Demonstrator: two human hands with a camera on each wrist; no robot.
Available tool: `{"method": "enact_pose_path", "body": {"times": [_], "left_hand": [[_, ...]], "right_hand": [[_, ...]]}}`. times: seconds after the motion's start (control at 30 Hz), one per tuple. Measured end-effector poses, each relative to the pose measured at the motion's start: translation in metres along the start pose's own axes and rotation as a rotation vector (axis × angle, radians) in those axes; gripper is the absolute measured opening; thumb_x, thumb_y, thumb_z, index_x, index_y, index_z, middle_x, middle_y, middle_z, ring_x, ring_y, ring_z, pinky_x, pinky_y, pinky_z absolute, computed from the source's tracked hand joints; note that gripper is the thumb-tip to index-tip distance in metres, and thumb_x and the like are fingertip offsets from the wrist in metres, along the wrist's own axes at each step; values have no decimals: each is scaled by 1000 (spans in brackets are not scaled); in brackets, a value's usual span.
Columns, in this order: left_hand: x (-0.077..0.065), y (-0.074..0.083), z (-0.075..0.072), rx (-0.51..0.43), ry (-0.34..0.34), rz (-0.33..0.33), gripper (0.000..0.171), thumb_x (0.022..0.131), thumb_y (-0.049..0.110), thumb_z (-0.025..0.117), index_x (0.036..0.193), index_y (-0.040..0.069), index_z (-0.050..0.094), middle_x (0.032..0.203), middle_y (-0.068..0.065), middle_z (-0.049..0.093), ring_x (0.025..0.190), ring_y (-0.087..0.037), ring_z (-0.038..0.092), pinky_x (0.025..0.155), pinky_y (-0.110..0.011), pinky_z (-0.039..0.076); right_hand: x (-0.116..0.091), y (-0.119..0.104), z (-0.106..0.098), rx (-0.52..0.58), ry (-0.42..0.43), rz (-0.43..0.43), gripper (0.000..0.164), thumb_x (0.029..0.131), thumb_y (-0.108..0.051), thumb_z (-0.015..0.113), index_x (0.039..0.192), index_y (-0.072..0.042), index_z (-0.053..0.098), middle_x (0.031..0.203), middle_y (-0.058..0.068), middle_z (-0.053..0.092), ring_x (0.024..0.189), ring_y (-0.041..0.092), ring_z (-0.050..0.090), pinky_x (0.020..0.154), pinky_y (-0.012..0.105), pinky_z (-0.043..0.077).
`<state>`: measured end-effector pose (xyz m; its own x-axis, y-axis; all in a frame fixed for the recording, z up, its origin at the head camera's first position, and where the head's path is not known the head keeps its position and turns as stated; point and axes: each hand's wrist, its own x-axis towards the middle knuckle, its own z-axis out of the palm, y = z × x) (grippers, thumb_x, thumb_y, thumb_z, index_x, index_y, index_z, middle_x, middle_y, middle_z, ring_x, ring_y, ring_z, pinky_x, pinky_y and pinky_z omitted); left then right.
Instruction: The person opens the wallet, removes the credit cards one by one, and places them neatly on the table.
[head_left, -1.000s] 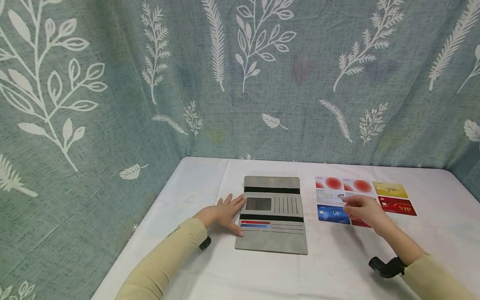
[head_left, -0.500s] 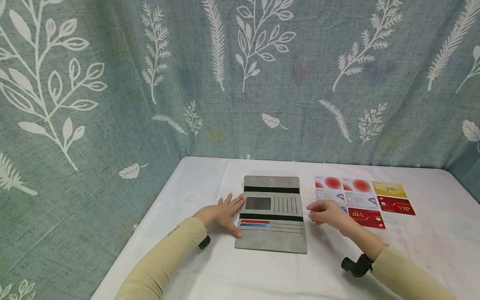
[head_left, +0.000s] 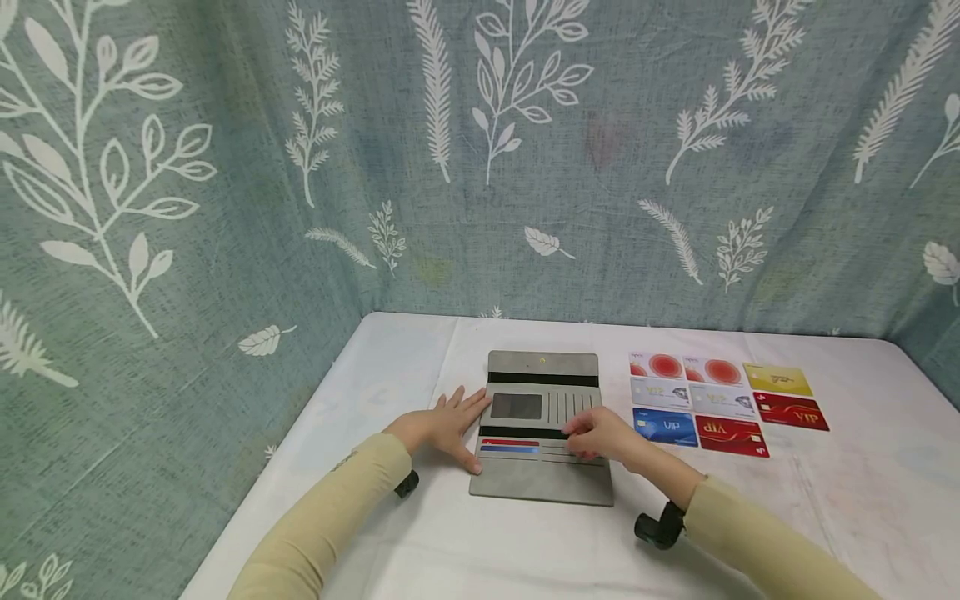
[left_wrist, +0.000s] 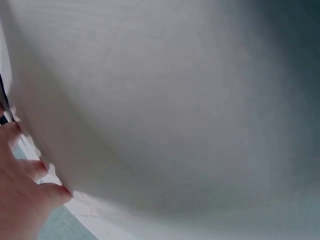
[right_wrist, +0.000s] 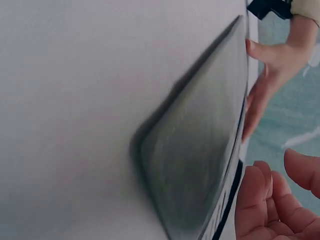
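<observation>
A grey wallet (head_left: 542,485) lies unfolded on the table, with slots in its middle and lower panels. In the lower left slots a red card (head_left: 510,443) and a blue card (head_left: 510,450) show as thin strips. My left hand (head_left: 447,429) rests with spread fingers along the wallet's left edge. Over the wallet's right side, by the lower slots and the black band, is my right hand (head_left: 600,435). Its fingers are loosely bent, and the right wrist view shows the thumb (right_wrist: 302,170) apart from them with nothing between.
Right of the wallet several cards lie in rows: two with red circles (head_left: 722,371), two silver (head_left: 660,392), a blue one (head_left: 664,427), two red (head_left: 732,436) and a yellow one (head_left: 777,379). A leaf-patterned curtain (head_left: 562,167) stands behind the white table (head_left: 465,550).
My right hand has moved left from above the cards to over the wallet's right side, uncovering the silver, blue and red cards. The left hand has stayed in place.
</observation>
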<state>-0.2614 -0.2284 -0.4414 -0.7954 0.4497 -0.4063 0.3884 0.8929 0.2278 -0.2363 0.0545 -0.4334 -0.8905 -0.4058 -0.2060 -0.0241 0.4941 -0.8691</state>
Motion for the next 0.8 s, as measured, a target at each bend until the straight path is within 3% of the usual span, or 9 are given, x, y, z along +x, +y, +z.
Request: {"method": "enact_pose_path", "body": {"times": [0.33,0.8], "left_hand": [[0,-6,2,25,-24,12,117,61,55,77,148,21,7,155,-2,-3,139,-34,-8,109,-57,0],[1,-4,3,34,-17,6,117,60,55,78,148,22,8,155,-2,-2,139,-35,-8,109,-56,0]], "right_hand": [[14,-9,21,-22,-18,14,11,80,-4,66,89,2,66,68,2,58,56,12,53,57,26,52],[23,-9,38,-161,-1,10,7,79,-7,69,73,-3,68,56,1,54,47,10,48,48,23,49]]}}
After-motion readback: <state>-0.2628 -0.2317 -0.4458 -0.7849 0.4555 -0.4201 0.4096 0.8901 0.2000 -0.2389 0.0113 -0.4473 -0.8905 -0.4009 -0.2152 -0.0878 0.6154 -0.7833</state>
